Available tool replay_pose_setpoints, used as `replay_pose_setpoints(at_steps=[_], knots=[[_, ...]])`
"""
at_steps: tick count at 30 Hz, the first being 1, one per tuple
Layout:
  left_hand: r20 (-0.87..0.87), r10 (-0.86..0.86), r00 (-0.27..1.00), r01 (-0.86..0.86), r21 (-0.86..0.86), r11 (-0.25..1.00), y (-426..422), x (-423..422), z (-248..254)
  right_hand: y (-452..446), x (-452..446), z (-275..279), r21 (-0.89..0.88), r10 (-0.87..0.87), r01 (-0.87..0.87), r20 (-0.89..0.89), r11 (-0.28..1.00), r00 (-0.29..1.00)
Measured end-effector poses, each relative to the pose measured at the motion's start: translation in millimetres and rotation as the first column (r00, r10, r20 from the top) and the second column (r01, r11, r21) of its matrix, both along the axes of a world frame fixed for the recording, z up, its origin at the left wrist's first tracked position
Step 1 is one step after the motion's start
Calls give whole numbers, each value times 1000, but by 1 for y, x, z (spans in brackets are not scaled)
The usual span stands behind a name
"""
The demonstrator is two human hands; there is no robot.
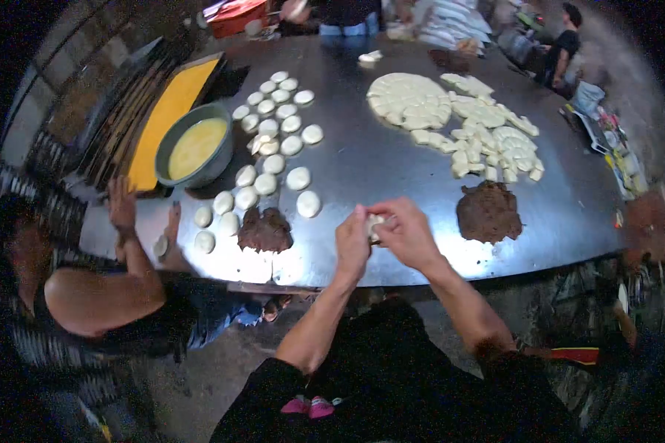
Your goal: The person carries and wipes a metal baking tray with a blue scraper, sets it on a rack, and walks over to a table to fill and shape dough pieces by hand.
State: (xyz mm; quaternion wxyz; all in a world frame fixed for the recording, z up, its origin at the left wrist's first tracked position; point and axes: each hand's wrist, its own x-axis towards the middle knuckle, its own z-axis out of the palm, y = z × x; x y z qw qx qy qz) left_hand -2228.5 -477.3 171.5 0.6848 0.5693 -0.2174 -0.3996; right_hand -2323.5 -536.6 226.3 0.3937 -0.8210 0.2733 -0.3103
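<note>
Near the table's front edge, my left hand and my right hand meet around a small piece of pale dough, mostly covered by the fingers. A dark brown mass lies left of my hands, and another brown mass is to their right. Round dough balls are spread over the left part of the table. Cut dough pieces are heaped at the right, beside a large scored dough round.
A bowl of yellow liquid stands at the left by a yellow tray. A co-worker's arms reach over the left table edge. White sacks are behind the metal table; another person stands at the back right.
</note>
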Motion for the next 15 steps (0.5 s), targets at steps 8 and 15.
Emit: replay_pose_setpoints(at_steps=[8, 15], knots=[[-418, -99, 903, 107, -6, 994, 2, -33, -11, 20, -31, -37, -430, 19, -122, -236, 894, 972], [-60, -467, 882, 464, 287, 838, 39, -28, -75, 5, -115, -104, -290, 58, -355, -697, 889, 715]])
